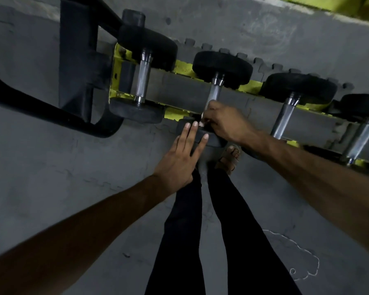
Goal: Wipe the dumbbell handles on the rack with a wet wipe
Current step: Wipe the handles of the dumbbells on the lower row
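Note:
Several black dumbbells with chrome handles lie across a yellow rack (180,67). My right hand (224,122) is closed around the near end of the second dumbbell's handle (214,92), pinching a white wet wipe (201,124) of which only a small edge shows. My left hand (179,158) lies flat with fingers apart on that dumbbell's near black head (209,140). The first dumbbell's handle (142,78) lies to the left and the third dumbbell's handle (284,118) to the right.
A black bench frame (77,60) stands left of the rack. Grey foam floor tiles (51,167) lie all around. My legs in black trousers (200,231) and a sandalled foot (229,156) stand just below the rack. A thin white cord (303,250) lies on the floor at right.

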A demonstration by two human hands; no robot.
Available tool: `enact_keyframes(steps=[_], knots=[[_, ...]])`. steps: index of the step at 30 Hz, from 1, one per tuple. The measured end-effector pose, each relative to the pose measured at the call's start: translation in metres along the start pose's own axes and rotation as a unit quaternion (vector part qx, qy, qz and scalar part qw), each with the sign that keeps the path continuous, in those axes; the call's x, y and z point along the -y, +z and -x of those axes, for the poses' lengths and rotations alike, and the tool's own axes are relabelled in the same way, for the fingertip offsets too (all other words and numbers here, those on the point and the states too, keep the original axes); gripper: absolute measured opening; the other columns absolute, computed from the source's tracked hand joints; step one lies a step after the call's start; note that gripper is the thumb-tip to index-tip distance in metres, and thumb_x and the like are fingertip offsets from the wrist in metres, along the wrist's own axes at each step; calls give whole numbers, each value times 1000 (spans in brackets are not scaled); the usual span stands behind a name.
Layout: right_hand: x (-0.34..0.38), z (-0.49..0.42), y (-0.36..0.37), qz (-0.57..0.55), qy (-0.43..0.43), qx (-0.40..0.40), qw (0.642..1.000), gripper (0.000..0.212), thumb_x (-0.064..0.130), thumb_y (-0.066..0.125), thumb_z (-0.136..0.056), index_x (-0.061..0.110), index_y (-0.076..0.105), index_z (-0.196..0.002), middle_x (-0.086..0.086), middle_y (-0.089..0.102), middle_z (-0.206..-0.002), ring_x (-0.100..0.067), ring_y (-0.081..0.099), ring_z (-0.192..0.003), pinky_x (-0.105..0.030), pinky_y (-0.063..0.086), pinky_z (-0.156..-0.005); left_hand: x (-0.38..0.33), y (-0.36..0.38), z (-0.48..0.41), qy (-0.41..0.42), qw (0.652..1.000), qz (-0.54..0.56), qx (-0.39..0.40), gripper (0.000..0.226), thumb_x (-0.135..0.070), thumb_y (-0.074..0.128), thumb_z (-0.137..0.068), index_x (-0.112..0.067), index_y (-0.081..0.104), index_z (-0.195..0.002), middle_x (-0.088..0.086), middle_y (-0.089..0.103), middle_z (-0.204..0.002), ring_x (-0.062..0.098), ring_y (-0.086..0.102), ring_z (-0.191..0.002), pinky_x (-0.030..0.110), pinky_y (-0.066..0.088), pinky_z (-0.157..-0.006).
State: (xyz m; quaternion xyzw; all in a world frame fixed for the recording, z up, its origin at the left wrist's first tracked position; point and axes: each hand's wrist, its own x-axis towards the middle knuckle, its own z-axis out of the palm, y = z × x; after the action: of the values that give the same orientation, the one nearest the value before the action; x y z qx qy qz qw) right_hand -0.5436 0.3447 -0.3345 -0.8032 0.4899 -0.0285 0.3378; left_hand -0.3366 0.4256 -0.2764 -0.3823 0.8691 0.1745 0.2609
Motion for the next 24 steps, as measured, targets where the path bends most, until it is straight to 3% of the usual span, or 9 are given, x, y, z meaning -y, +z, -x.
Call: enact_keyframes(steps=[5,8,11,14,15,17,19,20,24], knots=[[7,7,10,-41,184,-35,981,8,28,66,-90,22,67,-95,-6,72,-92,-32,67,-85,-35,50,-66,-2,1,0,-4,1000,1,2,107,-40,54,-91,-2,-20,-160,39,-26,-160,53,-12,-154,57,18,-125],[6,8,19,-183,306,-9,934,2,18,69,-88,19,68,-87,-9,72,-87,-30,67,-85,-38,52,-71,-3,0,1,-4,1000,-5,2,108,-42,52,-91,-2,-21,-160,40,-29,-158,54,-13,-154,57,17,-126],[7,-8,23,-438,405,-40,802,21,-3,65,-86,14,67,-75,-9,69,-78,-25,64,-80,-37,55,-75,-2,1,-1,-3,1000,-1,2,106,-43,50,-92,-2,-21,-159,40,-31,-157,54,-15,-153,58,16,-126],[-1,-32,21,-628,434,-75,642,28,-13,50,-90,3,73,-92,-16,74,-93,-32,70,-91,-49,54,-95,0,3,-1,3,1000,-4,2,105,-42,49,-93,-1,-22,-159,40,-32,-157,54,-15,-153,58,18,-125],[-4,-37,19,-670,426,-83,602,34,-13,43,-92,1,72,-101,-14,76,-95,-30,72,-92,-49,52,-98,0,5,-1,6,1000,-5,-1,104,-42,48,-94,0,-22,-159,41,-32,-157,54,-15,-153,58,18,-125],[-3,-41,13,-712,411,-105,559,44,-13,33,-92,5,71,-105,-6,77,-95,-22,74,-88,-40,50,-92,1,5,-2,10,1000,-2,-4,104,-42,49,-94,-1,-21,-159,40,-32,-157,54,-14,-153,58,19,-124],[8,-38,10,-713,416,-144,546,40,-8,34,-96,4,71,-105,-6,77,-96,-20,73,-84,-33,54,-84,0,3,-1,11,1000,8,3,106,-42,52,-93,-2,-20,-160,40,-32,-157,54,-14,-153,58,20,-124],[15,-36,10,-686,430,-162,564,34,-5,39,-98,3,72,-103,-8,76,-97,-20,71,-83,-30,57,-79,1,2,-1,10,1000,15,5,107,-42,54,-93,-2,-20,-160,39,-32,-157,53,-15,-154,58,21,-124],[18,-20,19,-476,473,-147,727,23,6,56,-96,11,69,-76,-10,69,-76,-22,63,-71,-31,50,-65,3,-2,-1,11,999,28,15,108,-37,57,-92,-4,-20,-160,37,-34,-158,52,-17,-154,58,23,-123]])
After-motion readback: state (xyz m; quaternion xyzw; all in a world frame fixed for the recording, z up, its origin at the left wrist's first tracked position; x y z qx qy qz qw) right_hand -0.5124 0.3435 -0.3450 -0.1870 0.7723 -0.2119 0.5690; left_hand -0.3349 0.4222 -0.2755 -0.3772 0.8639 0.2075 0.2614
